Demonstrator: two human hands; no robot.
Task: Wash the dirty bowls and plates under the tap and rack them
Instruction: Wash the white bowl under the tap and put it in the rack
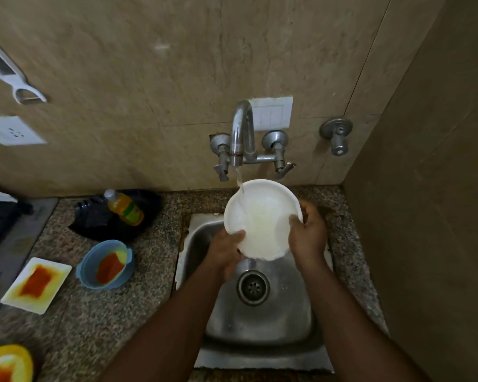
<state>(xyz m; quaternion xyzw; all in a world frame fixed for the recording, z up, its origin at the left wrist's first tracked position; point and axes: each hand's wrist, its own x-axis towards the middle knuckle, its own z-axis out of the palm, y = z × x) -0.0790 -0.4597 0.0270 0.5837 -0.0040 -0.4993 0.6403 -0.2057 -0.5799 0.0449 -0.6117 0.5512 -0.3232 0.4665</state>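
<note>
- The white bowl [261, 220] was held tilted over the steel sink [260, 321], at 12 o'clock from the drain [253, 287].
- Water from the tap [242, 133] ran onto its inner wall (upper left side).
- The left hand [226, 252] had its grip curled on the rim at 7 o'clock; the right hand [309, 232] pinched the rim at 3 o'clock.
- On the worktop [94, 312], at 9 o'clock from the sink, sat a blue bowl [105, 264] and a white square plate [36, 283], both smeared orange.
</note>
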